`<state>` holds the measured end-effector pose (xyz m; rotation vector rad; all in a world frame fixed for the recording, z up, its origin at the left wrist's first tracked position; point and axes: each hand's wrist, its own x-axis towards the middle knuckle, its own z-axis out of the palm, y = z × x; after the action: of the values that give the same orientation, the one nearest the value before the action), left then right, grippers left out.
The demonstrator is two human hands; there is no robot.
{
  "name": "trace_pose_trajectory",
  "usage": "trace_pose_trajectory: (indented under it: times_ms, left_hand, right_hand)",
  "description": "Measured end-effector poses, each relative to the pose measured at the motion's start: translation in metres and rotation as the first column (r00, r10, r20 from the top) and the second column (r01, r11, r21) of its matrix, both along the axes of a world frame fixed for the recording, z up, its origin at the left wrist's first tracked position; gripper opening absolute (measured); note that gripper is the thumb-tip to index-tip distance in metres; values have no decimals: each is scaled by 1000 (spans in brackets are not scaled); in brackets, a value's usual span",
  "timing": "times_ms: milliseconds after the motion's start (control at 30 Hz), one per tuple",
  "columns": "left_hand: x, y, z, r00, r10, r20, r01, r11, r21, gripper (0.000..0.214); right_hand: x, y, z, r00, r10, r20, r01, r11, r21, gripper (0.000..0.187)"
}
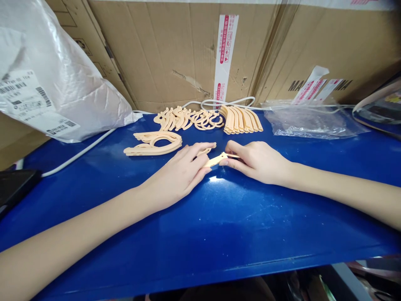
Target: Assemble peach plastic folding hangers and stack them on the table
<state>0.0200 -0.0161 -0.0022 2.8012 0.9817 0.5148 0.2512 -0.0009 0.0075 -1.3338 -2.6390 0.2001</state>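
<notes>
Both hands meet above the middle of the blue table. My left hand (175, 175) is closed around a cream plastic hanger part (216, 160), its palm hiding much of it. At that part's right end, my right hand (261, 163) pinches a thin cream piece between thumb and fingers; the two pieces touch. Left of my hands lie a few folded cream hangers (153, 143), stacked. Behind them are a row of wavy cream hanger parts (175, 119), a heap of curved hooks (208, 121) and a neat row of curved hanger arms (242, 120).
Cardboard boxes (175, 50) line the table's back. A large white parcel bag (84, 92) stands at the left, near a black device (17, 188). White cable (81, 152) runs behind the parts. Clear plastic bags (313, 121) lie at the right on the blue table (219, 234).
</notes>
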Motion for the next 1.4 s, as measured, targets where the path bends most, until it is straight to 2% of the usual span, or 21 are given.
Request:
trace_pose_trajectory:
  times_ms: [167,600,800,933,1133,1267,1400]
  left_hand:
    - [1,1,1,1000,-6,-1,6,1000,-13,29]
    - [-1,0,0,998,-62,4,62,998,32,31]
    - [-1,0,0,998,-67,-10,67,998,22,33]
    - [-2,0,0,998,-66,-13,66,998,25,33]
    - [-2,1,-1,998,-61,-6,61,998,31,34]
    - [-2,2,-1,998,-54,-12,55,998,29,34]
    - [-3,1,0,998,-57,-5,57,998,7,34]
  right_hand:
    - [1,4,-1,998,54,40,-54,999,-10,58]
    - [4,4,-3,993,115,-1,-115,993,-21,60]
    - [5,4,-5,987,139,78,-146,985,92,66]
    - [5,4,-5,973,158,168,-197,947,252,66]
    - [5,2,-6,961,132,243,-239,840,487,57]
    - [4,0,-5,953,123,276,-263,786,559,51]
    - [4,-2,-2,950,124,288,-275,771,574,51]
